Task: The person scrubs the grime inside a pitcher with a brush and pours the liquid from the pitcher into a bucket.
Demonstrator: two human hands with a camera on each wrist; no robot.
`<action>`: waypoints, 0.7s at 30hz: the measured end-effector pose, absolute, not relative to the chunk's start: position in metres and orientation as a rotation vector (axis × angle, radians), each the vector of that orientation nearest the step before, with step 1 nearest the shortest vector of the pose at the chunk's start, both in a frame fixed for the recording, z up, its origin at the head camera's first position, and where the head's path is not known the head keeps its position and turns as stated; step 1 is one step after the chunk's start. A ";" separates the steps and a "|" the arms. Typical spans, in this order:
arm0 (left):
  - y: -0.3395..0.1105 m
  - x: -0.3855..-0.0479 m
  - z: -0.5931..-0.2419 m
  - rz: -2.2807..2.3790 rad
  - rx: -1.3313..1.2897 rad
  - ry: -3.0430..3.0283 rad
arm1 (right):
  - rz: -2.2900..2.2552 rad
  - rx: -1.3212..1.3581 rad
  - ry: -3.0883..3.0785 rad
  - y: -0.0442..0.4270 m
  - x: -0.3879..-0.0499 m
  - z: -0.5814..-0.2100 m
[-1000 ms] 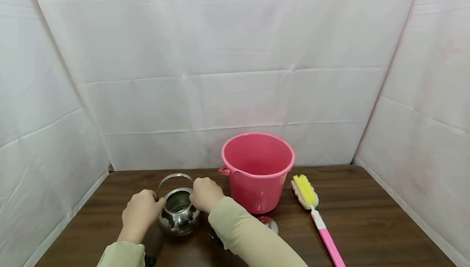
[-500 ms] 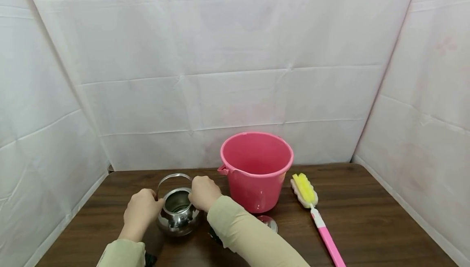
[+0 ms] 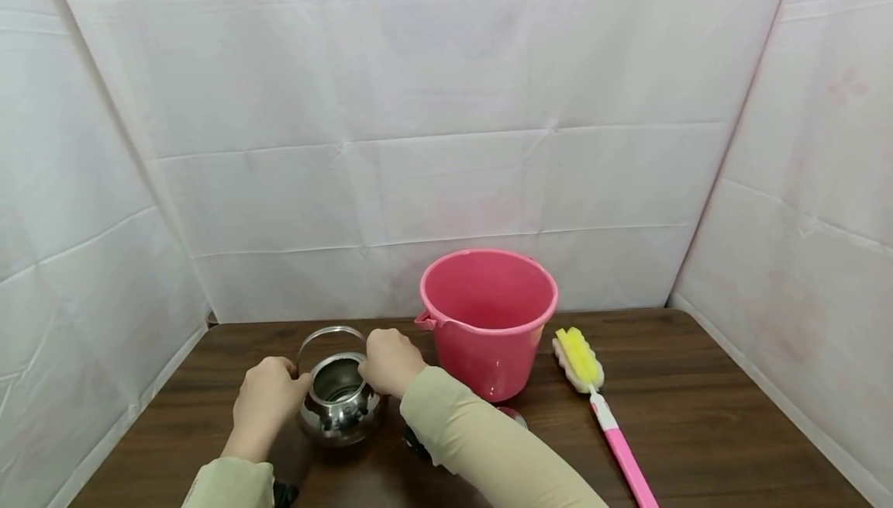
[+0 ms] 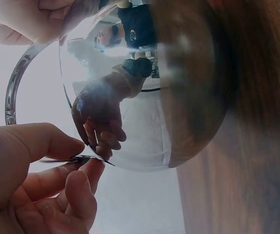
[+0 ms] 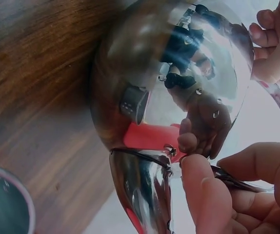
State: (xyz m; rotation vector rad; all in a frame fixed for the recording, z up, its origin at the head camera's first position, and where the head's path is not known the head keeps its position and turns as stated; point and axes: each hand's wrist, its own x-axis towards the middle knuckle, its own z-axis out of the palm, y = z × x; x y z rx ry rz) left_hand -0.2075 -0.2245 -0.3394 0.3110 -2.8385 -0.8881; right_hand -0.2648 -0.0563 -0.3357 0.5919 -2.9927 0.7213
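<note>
A shiny stainless steel kettle (image 3: 339, 419) stands on the table with its mouth uncovered and its arched handle (image 3: 333, 329) raised. My left hand (image 3: 265, 399) pinches the handle's left end between thumb and fingers, where it meets the body. On the opposite side my right hand (image 3: 392, 361) pinches the handle's right end. In the right wrist view the spout (image 5: 147, 195) juts out beside that hand; the head view hides it. Water drops dot the kettle's polished side there. A round lid (image 3: 515, 416) lies on the table, mostly behind my right sleeve.
A pink bucket (image 3: 488, 357) stands just right of the kettle, near the back. Farther right lies a brush (image 3: 593, 392) with a yellow and white sponge head and pink handle. White cloth (image 3: 446, 143) walls in the brown table (image 3: 698, 415) at the back and sides.
Both hands keep their hold on the handle's ends. My right forearm has shifted slightly to the right, and its sleeve covers more of the lid.
</note>
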 end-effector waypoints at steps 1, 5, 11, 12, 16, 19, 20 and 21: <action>-0.225 -0.207 -0.339 -0.893 0.310 -2.837 | 0.723 0.600 -2.991 -0.055 -0.265 -0.334; -0.223 -0.208 -0.335 -0.888 0.289 -2.809 | 0.699 0.627 -2.974 -0.051 -0.265 -0.327; -0.220 -0.208 -0.326 -0.866 0.269 -2.755 | 0.601 0.675 -2.911 -0.048 -0.267 -0.316; -0.220 -0.208 -0.324 -0.859 0.267 -2.750 | 0.592 0.685 -2.902 -0.047 -0.267 -0.315; -0.220 -0.207 -0.317 -0.845 0.259 -2.733 | 0.564 0.716 -2.882 -0.047 -0.269 -0.309; -0.222 -0.207 -0.312 -0.835 0.250 -2.714 | 0.541 0.724 -2.868 -0.047 -0.269 -0.302; -0.222 -0.206 -0.310 -0.830 0.249 -2.708 | 0.540 0.726 -2.867 -0.047 -0.268 -0.300; -0.223 -0.206 -0.309 -0.827 0.247 -2.703 | 0.534 0.730 -2.865 -0.047 -0.268 -0.297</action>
